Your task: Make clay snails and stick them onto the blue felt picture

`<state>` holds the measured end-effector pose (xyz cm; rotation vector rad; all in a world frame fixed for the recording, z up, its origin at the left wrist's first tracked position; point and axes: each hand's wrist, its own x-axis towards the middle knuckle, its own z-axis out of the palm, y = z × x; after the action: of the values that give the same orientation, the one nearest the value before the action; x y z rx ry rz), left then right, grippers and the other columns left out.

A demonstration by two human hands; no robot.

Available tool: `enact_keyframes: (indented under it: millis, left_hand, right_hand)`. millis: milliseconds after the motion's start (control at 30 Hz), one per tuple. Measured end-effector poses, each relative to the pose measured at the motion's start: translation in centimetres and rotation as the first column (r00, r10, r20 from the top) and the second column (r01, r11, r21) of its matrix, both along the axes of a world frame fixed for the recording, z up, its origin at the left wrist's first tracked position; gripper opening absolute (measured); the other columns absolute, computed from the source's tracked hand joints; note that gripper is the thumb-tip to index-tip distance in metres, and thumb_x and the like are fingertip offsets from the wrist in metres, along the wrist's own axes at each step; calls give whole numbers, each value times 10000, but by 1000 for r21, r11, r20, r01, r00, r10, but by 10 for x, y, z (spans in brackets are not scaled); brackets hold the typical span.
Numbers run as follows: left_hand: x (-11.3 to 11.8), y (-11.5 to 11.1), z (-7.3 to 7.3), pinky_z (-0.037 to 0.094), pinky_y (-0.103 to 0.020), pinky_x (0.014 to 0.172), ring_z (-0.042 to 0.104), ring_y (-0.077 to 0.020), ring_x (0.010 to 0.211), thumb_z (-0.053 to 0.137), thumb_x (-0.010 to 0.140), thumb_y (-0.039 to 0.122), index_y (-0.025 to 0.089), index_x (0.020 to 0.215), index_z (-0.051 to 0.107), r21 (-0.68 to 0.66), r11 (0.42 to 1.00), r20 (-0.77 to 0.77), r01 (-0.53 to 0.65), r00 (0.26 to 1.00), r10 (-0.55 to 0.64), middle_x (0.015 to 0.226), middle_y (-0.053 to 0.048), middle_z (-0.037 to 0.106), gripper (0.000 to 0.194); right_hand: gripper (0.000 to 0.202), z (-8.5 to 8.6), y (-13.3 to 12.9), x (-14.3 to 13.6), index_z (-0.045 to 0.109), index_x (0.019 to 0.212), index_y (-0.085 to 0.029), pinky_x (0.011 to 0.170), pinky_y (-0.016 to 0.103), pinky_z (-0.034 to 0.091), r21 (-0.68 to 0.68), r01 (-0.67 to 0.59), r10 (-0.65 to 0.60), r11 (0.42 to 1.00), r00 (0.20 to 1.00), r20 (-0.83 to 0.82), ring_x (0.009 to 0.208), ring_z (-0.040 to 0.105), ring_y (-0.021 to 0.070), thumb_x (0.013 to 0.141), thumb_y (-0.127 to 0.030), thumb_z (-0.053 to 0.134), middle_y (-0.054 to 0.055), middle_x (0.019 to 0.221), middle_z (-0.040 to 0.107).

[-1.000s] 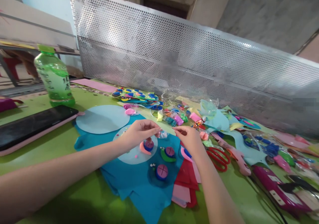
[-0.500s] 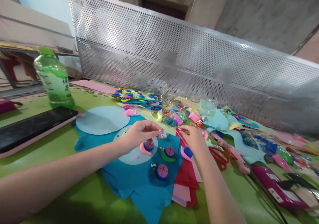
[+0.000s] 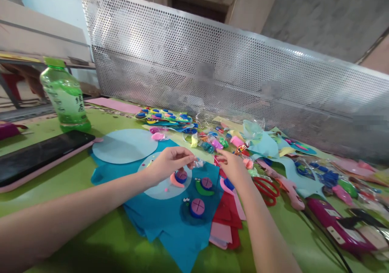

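My left hand (image 3: pixel 178 161) is pinched over the pale blue felt circle (image 3: pixel 152 190), with a small clear plastic bag (image 3: pixel 199 163) at its fingertips. To the right, my right hand (image 3: pixel 229 165) has its fingers drawn together beside red and pink felt pieces (image 3: pixel 226 212); whatever is in them is hidden or too small to name. Below the left hand, an orange clay snail (image 3: pixel 178 178) with a purple-topped blue shell lies on the circle. A green snail (image 3: pixel 205 186) and a dark blue snail (image 3: pixel 197 209) rest on the blue felt sheets (image 3: pixel 170 228).
A black phone (image 3: pixel 45 153) and a green bottle (image 3: pixel 65 97) stand at left. Another pale circle (image 3: pixel 124 146) lies behind. Bagged clay (image 3: pixel 217 144) is scattered at the back. Red scissors (image 3: pixel 268 190), a pink glue gun (image 3: pixel 291 194) and a purple power strip (image 3: pixel 340 224) lie right.
My right hand has shifted slightly up and to the left, its fingertips turned away a little. The left hand has stayed almost in place beside the plastic bag.
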<state>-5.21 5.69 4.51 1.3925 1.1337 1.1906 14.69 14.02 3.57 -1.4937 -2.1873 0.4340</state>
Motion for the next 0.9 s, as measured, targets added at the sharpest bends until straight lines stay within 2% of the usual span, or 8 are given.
enact_keyframes:
  millis: [100, 200, 300, 367, 467, 600, 733, 900]
  left_hand:
    - [-1, 1, -2, 426, -188, 510, 556, -97, 593, 650, 709, 272, 157, 764, 617, 5, 1000, 20, -10, 1000, 9, 673, 6, 624, 132]
    - [-2, 2, -2, 430, -196, 517, 569, -107, 619, 628, 726, 286, 159, 790, 610, 21, 1000, 8, -5, 1000, 5, 714, -5, 637, 143]
    - [-2, 2, -1, 439, -209, 528, 562, -107, 605, 557, 781, 334, 155, 747, 589, 28, 1000, -25, -6, 1000, 7, 700, -10, 630, 185]
    - [-2, 1, 0, 437, -210, 520, 550, -100, 574, 539, 792, 349, 154, 707, 569, 22, 1000, -33, -3, 999, 3, 673, -5, 619, 214]
    - [0, 0, 0, 431, -200, 510, 544, -89, 552, 609, 740, 299, 158, 721, 555, 10, 1000, -5, 15, 1000, -15, 651, 14, 610, 152]
    - [1, -1, 0, 441, -201, 541, 594, -116, 649, 631, 707, 239, 153, 764, 584, 6, 1000, -10, 30, 999, -30, 702, -5, 634, 113]
    - [0, -2, 3, 445, -213, 554, 608, -132, 674, 572, 755, 275, 140, 851, 627, -7, 1000, -67, 11, 998, -11, 721, -30, 654, 175]
    - [0, -2, 2, 447, -211, 542, 610, -137, 678, 561, 761, 293, 137, 831, 633, -1, 1000, -47, 24, 999, -24, 733, -40, 662, 186]
  right_hand:
    - [348, 13, -9, 6, 548, 1143, -193, 746, 261, 443, 16, 50, -51, 999, 997, 56, 886, 607, 173, 805, -150, 471, 41, 1006, 664]
    - [166, 25, -20, 17, 624, 859, -184, 658, 267, 425, -19, 87, -83, 996, 985, 153, 768, 603, 185, 801, -291, 511, 51, 871, 668]
    - [273, 29, -28, 26, 525, 550, -191, 484, 264, 345, -145, 125, -79, 982, 954, 288, 517, 543, 176, 765, -360, 535, 27, 549, 578]
    - [356, 28, -31, 29, 420, 468, -205, 440, 260, 274, -204, 165, -82, 965, 928, 365, 431, 476, 167, 756, -381, 532, 0, 424, 455]
    - [395, 28, -32, 28, 332, 470, -219, 450, 252, 240, -232, 197, -84, 952, 903, 422, 455, 458, 166, 773, -405, 505, -17, 432, 384]
    - [422, 30, -33, 25, 274, 482, -226, 460, 246, 226, -259, 203, -69, 944, 891, 449, 497, 462, 170, 795, -420, 479, -22, 460, 343]
    - [401, 29, -34, 23, 312, 491, -220, 455, 250, 236, -271, 193, -52, 943, 890, 453, 475, 443, 162, 810, -412, 460, -26, 440, 349]
    - [355, 28, -32, 23, 374, 527, -205, 450, 246, 253, -250, 155, -37, 956, 908, 418, 463, 434, 138, 853, -345, 393, -18, 471, 418]
